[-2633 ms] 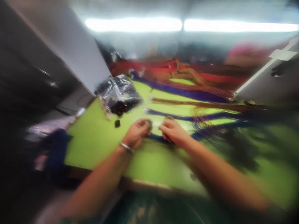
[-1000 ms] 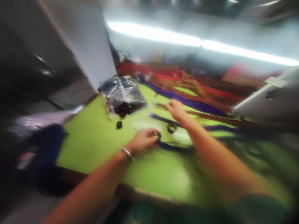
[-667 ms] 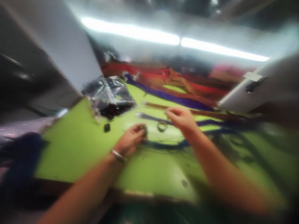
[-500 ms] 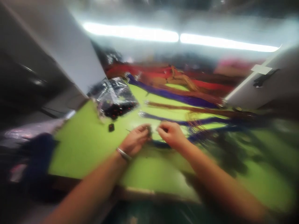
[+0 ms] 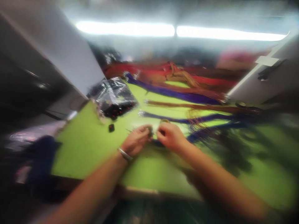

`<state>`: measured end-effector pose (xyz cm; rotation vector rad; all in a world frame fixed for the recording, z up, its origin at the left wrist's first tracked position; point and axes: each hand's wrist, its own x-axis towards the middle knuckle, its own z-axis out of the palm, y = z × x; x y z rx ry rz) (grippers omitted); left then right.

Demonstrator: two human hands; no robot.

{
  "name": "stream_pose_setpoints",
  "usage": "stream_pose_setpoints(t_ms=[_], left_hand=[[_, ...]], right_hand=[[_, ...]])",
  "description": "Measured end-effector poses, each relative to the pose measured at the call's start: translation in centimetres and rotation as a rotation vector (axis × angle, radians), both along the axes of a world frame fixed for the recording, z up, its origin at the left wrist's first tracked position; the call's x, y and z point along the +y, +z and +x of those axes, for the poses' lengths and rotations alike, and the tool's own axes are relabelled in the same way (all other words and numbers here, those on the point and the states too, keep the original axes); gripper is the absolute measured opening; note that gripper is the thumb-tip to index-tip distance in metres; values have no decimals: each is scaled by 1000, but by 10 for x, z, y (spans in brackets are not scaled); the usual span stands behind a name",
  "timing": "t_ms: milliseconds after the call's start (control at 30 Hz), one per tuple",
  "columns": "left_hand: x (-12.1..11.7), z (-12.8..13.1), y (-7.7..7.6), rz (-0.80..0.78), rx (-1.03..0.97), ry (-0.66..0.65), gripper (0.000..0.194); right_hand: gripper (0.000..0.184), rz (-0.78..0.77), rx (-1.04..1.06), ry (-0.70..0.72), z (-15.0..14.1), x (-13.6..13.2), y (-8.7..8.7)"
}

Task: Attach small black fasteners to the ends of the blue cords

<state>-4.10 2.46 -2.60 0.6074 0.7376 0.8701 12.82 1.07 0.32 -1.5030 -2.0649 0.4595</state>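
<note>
My left hand (image 5: 136, 140), with a metal bangle at the wrist, is closed around a small dark connector (image 5: 150, 130). Blue wires (image 5: 158, 142) trail from it to the right. My right hand (image 5: 170, 134) faces it in a pinch, a small gap away. A pale tip shows at its fingers, seemingly the end of a thin wire, mostly hidden. Just behind the right hand a roll of tape (image 5: 164, 120) is partly covered. Beyond lie a blue wire bundle (image 5: 163, 117) and a brown wire bundle (image 5: 168, 104), both with shiny ends.
On the green table (image 5: 79, 149), a clear plastic bag (image 5: 116, 98) of black and red connectors lies at left, with one loose connector (image 5: 111, 128) before it. A purple wire bundle (image 5: 173, 91) and red and brown wires lie behind. Grey panels (image 5: 77, 53) flank the table.
My right hand was at the brown bundle's end a second ago and has come back toward me, up to the left hand. The left hand keeps hold of the connector; the view has shifted.
</note>
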Motion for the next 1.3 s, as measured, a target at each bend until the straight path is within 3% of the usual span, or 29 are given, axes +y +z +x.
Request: stream_pose_setpoints(t_ms=[167, 367, 567, 700, 1000, 1300], left_hand=[[-2, 1, 0, 91, 90, 12, 31], [-4, 3, -7, 382, 300, 80, 29], [-6, 4, -1, 186, 205, 70, 30], [-6, 4, 2, 156, 192, 69, 32], [-7, 6, -7, 268, 316, 30, 30], [-4, 6, -19, 369, 360, -30, 27]], right_hand=[[16, -38, -34, -17, 0, 0, 1], [18, -101, 110, 26, 0, 4, -4], [15, -109, 231, 7, 4, 3, -10], [13, -107, 252, 8, 5, 2, -9], [14, 19, -4, 27, 2, -2, -18], [15, -9, -68, -24, -2, -5, -26]])
